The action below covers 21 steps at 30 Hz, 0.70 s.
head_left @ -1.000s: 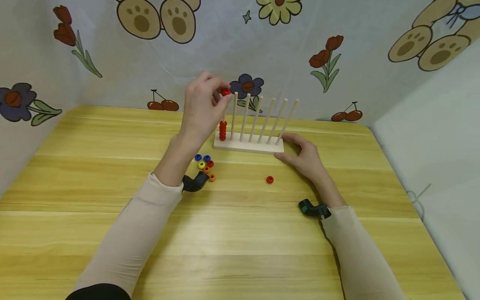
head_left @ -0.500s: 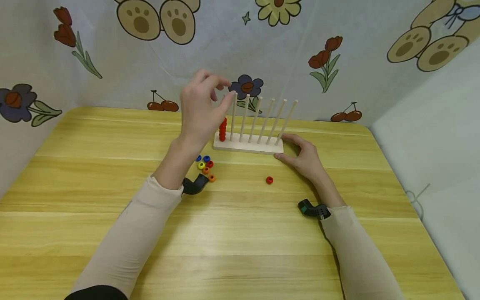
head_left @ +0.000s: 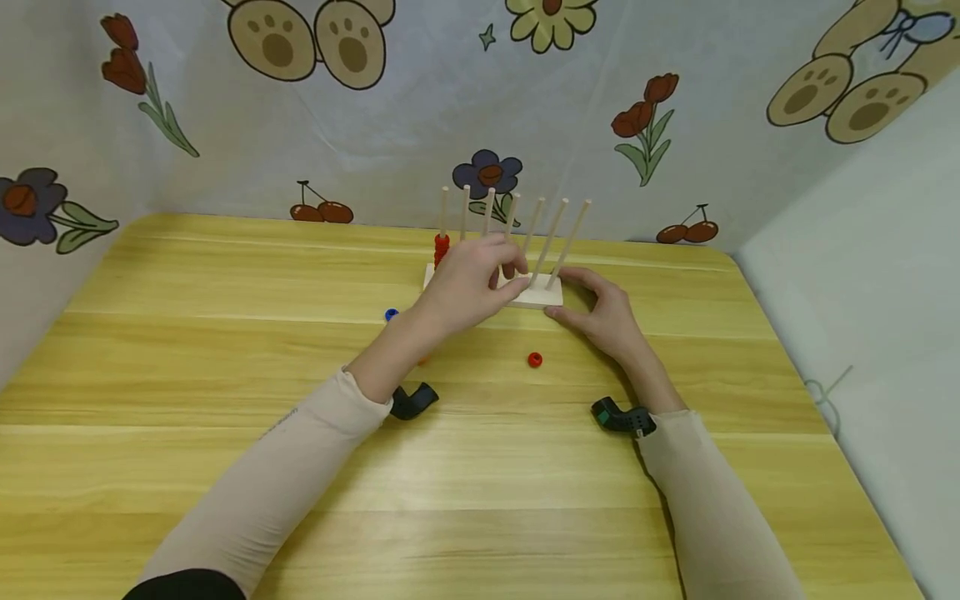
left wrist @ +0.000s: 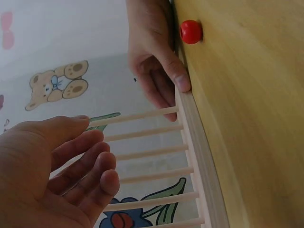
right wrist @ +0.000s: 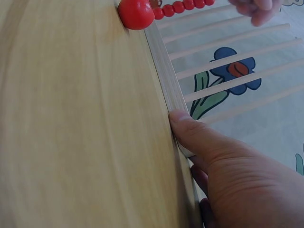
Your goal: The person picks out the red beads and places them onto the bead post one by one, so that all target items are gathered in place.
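Observation:
A wooden peg rack (head_left: 537,295) with a row of upright rods stands toward the back of the table. Red beads (head_left: 442,248) are stacked on its leftmost rod. My left hand (head_left: 474,282) is in front of the rods, fingers loosely bent; in the left wrist view its thumb and fingers are apart with nothing between them. My right hand (head_left: 604,313) grips the right end of the base, and the right wrist view shows the thumb (right wrist: 187,126) against its front edge. A single red bead (head_left: 535,360) lies on the table in front of the rack.
A blue bead (head_left: 392,314) shows beside the left forearm, and a sliver of an orange bead (head_left: 423,361) peeks out below it. The forearm hides the other loose beads. Behind the wooden table (head_left: 480,500) is a wall covering with cartoon prints (head_left: 405,142).
My left hand let go of a red bead at the leftmost rod, and the stack there grew. It then moved right and down, in front of the rods. My right hand stays on the base.

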Available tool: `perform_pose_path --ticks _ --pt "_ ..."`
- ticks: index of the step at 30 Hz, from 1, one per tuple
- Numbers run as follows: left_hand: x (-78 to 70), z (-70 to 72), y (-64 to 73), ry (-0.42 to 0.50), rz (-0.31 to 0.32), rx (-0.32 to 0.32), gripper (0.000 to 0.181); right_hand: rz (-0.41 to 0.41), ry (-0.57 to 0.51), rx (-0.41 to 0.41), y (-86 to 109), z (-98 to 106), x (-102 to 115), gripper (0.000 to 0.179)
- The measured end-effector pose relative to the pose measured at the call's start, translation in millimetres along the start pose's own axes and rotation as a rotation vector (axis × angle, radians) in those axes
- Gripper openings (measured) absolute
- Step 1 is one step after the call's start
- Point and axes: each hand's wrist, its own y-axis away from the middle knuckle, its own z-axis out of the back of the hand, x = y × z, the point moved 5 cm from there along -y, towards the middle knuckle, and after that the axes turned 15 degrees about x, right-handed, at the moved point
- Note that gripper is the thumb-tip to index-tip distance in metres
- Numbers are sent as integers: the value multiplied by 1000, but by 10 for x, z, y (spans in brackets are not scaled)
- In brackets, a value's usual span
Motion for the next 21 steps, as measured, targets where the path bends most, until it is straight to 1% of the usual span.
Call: perform_pose_path --ticks 3,6,10,13,16,21 --pt "21 -136 -21 7 24 119 11 -1 1 -3 -6 -4 0 64" --pt "35 -266 -40 4 22 225 14 5 4 -1 -7 1 2 64" --pt "33 -441 -45 13 22 367 24 18 11 -1 -5 10 -7 63" --pt "9 -573 -26 27 22 453 31 24 17 1 -5 13 -11 63" --pt "-28 -698 -4 24 4 507 35 24 12 0 -3 9 -11 62" --pt "-88 -830 17 -2 -16 535 34 21 -3 0 -3 -4 -20 62"
